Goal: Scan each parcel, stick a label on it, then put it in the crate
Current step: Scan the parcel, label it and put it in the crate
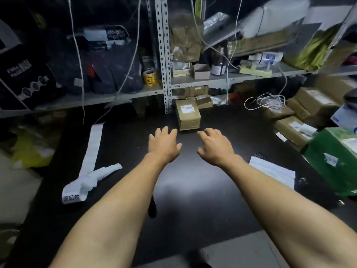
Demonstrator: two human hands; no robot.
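A small brown cardboard parcel [187,116] with a white label on top stands on the black table [193,190], close to the shelf upright. My left hand [163,144] is stretched out just short of it, fingers spread, holding nothing. My right hand [214,146] is beside it, equally empty, fingertips a little right of the parcel's near edge. A long strip of white labels [90,157] lies across the table's left side. A dark object [152,206] shows partly under my left forearm. No crate is visible.
Metal shelving [164,55] behind the table holds bags, boxes and a yellow tape roll [149,76]. Stacked brown parcels [301,120] and a green box [336,159] crowd the right edge. White sheets [274,171] lie near right. A coiled white cable [268,101] rests at back right.
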